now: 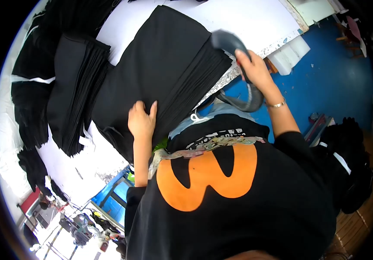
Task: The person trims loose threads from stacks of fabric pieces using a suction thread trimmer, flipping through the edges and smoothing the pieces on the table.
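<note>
A thick stack of black fabric pieces [160, 56] lies on the white table [247, 17], its layered edges facing my body. My left hand [142, 119] rests on the near part of the stack, fingers apart and holding nothing. Over the stack's right corner, my right hand [254, 71] is wrapped round the handle of a dark grey handheld tool [229, 42]. The tool's head is blurred, and a ribbed grey hose [253, 99] hangs below my hand. Whether the head touches the fabric I cannot tell.
More black fabric stacks [71, 86] lie to the left, some with white strips. A white block [288, 55] stands beyond the table's right edge, above the blue floor [338, 73]. A black pile [346, 160] sits at the right. Equipment and clutter [80, 227] show at lower left.
</note>
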### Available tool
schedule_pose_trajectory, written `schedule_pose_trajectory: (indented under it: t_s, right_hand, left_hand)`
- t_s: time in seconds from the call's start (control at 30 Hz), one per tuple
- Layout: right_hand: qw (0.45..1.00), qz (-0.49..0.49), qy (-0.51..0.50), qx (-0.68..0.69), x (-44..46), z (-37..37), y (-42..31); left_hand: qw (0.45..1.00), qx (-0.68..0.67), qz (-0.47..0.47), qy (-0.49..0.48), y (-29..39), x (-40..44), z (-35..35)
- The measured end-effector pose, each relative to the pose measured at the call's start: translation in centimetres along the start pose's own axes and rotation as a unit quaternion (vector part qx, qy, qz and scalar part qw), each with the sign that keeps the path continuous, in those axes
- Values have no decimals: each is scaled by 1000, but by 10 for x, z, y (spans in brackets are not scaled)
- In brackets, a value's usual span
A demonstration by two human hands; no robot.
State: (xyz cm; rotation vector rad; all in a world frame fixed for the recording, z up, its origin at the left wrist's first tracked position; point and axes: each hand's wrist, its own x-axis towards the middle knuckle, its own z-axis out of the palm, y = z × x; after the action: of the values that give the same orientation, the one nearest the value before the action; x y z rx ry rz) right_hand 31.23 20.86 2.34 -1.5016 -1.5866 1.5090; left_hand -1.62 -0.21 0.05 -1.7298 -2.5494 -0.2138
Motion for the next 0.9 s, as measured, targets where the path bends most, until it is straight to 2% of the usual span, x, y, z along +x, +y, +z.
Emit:
schedule_pose_trajectory:
  t_s: [0.03, 0.07, 0.1, 0.2, 0.23, 0.27, 0.37, 0.4, 0.43, 0.5, 0.53, 0.57, 0.6, 0.63, 0.67, 0.73, 0.8, 0.83, 0.9]
  right_hand:
    - [1000, 10, 13, -21, -7, -12, -3]
    - [996, 13, 81, 36, -12, -9, -9]
    - [984, 9, 150, 91, -13, -7, -12]
    - [993, -5, 86, 83, -37, -10, -6]
    - [996, 34, 33, 70, -43, -5, -12]
    - [997, 69, 6, 24, -41, 4, -7]
    - [983, 91, 156, 33, -37, 6, -1]
    - [973, 76, 197, 89, -42, 2, -3]
    - [974, 59, 202, 89, -51, -2, -9]
    - [980, 23, 183, 76, -64, -7, -15]
    - [984, 35, 162, 64, -68, 2, -27]
    - [991, 57, 109, 47, -60, 13, -17]
    - [995, 79, 55, 33, -50, 22, -5]
    - [993, 87, 77, 18, -44, 25, -6]
    - [990, 99, 96, 3, -44, 27, -7]
    - [982, 90, 164, 9, -55, 18, -20]
    - [984, 56, 158, 52, -72, 6, -19]
    - [984, 71, 153, 61, -78, 11, -19]
    - [992, 82, 76, 52, -76, 29, -14]
  left_hand:
    - [996, -19, -58, -64, 7, -13, 5]
    - [985, -12, -119, -128, -3, -26, -7]
    - [987, -7, -119, -111, -16, -36, -6]
    - [973, -3, -154, -174, -42, -45, -19]
    - [974, -6, -148, -172, -47, -40, -25]
    - [966, -1, -147, -214, -53, -32, -34]
    - [934, 12, -134, -331, -88, -3, -40]
    - [915, 19, -128, -381, -99, 13, -42]
    - [924, 42, -82, -371, -106, 28, -42]
    - [986, -10, -37, -164, -103, 59, -26]
    - [998, -18, 42, -49, -103, 84, -10]
    - [990, -3, 117, 83, -101, 111, 10]
    - [979, 21, 140, 146, -91, 136, 22]
    - [992, 33, 80, 93, -78, 159, 31]
    - [999, -28, 32, 8, -72, 184, 44]
    - [989, -101, -6, -106, -44, 207, 46]
    - [987, -74, -13, -140, -20, 208, 33]
    - [986, -75, -9, -147, -19, 205, 36]
    - [983, -121, 13, -140, -24, 203, 68]
